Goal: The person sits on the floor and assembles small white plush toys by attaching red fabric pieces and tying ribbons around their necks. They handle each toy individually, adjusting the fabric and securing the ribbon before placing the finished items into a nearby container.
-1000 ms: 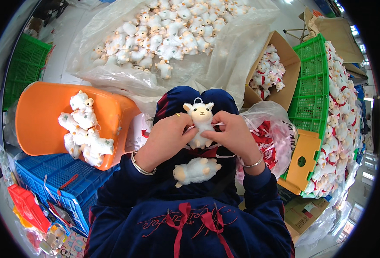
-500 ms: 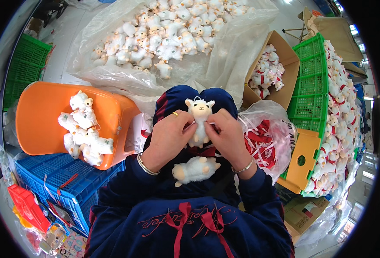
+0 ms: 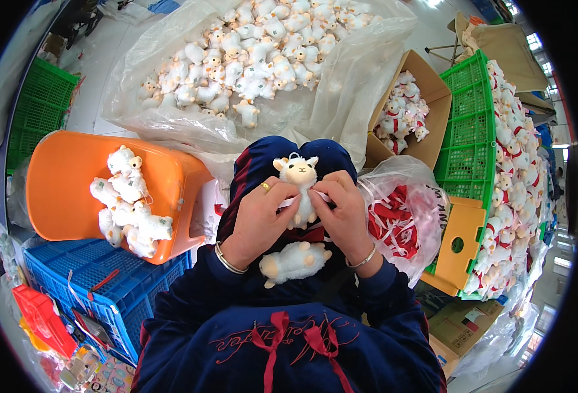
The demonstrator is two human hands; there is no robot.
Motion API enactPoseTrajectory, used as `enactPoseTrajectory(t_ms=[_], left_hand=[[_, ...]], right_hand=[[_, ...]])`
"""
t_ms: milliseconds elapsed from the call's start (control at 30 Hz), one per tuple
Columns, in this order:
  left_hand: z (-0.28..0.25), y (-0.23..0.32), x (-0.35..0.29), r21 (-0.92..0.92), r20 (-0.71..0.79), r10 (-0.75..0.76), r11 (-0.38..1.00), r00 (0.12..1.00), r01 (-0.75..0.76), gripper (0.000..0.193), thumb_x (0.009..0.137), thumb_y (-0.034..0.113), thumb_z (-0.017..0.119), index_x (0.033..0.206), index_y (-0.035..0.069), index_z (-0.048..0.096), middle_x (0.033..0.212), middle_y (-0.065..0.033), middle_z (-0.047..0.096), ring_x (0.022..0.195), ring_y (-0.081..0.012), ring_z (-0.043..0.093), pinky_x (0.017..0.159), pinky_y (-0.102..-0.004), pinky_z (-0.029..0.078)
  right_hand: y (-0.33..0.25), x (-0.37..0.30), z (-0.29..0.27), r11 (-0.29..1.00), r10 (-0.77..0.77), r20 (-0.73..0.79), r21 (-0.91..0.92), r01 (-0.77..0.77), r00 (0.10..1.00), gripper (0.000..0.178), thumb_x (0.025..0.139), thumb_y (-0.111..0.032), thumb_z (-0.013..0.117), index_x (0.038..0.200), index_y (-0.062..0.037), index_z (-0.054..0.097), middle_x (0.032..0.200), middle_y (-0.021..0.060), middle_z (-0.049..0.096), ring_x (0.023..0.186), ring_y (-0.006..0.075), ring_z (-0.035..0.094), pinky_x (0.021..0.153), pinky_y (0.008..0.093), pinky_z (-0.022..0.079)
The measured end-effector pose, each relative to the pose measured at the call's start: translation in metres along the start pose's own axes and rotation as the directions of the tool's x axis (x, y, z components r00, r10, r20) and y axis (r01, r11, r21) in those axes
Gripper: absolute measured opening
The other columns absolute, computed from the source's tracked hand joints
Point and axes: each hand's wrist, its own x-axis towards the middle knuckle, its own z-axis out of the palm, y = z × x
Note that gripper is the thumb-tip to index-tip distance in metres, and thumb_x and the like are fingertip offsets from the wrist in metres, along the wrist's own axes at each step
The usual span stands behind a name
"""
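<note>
Toy [image 3: 300, 187]: white plush lamb, tan face, upright, loop on top. L hand [image 3: 261, 219] & R hand [image 3: 341, 213] both pinch it at neck.

Both forearms rise from 6 o'clock; left hand [image 3: 257, 215] and right hand [image 3: 343, 213] meet at centre, fingers curled and pinched inward, wrists bent

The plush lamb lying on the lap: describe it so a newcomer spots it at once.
Start at the dark blue lap, below both hands. The plush lamb lies there on its side. Unlike the upright lamb held above it, nothing touches it.
</note>
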Motion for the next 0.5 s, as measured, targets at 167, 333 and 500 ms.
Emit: enactPoseTrajectory(t_ms=[167, 333, 500], left_hand=[[0.007, 0.001, 0.005, -0.052, -0.030, 0.001, 0.999, 1.000, -0.002, 0.012, 0.088, 0.007, 0.076, 0.099, 0.003, 0.072, 0.087, -0.0119, 0.066, 0.077, -0.0294, 0.067, 0.067, -0.0355, 0.052], [0.009, -0.001, 0.020, -0.238, 0.054, -0.249, 0.937, 0.967, 0.255, 0.011, 0.092, 0.009, 0.075, 0.098, 0.000, 0.074, 0.086, -0.0061, 0.067, 0.075, -0.0135, 0.063, 0.067, -0.0277, 0.049], [0.004, -0.012, 0.028, -0.207, 0.193, -0.281, 0.925, 0.940, 0.319, 0.013, 0.095, 0.011, 0.072, 0.102, 0.000, 0.074, 0.088, -0.0043, 0.070, 0.079, -0.0094, 0.063, 0.071, -0.0259, 0.050]], right_hand=[[0.006, 0.008, -0.004, 0.994, -0.106, 0.030, 0.001, 0.106, 0.994, 0.011, 0.087, -0.008, 0.076, 0.097, -0.0070, 0.071, 0.089, 0.0071, 0.068, 0.081, 0.0274, 0.064, 0.073, 0.0373, 0.046], [0.015, 0.014, -0.015, 0.995, -0.104, 0.111, -0.001, 0.105, 0.988, 0.010, 0.088, -0.006, 0.074, 0.097, -0.0054, 0.070, 0.091, 0.0074, 0.069, 0.082, 0.0272, 0.065, 0.075, 0.0367, 0.046], [0.021, 0.023, -0.018, 0.962, -0.086, 0.150, 0.269, 0.043, 0.985, 0.009, 0.091, -0.003, 0.070, 0.099, -0.0025, 0.069, 0.095, 0.0079, 0.067, 0.084, 0.0235, 0.064, 0.077, 0.0329, 0.049]])
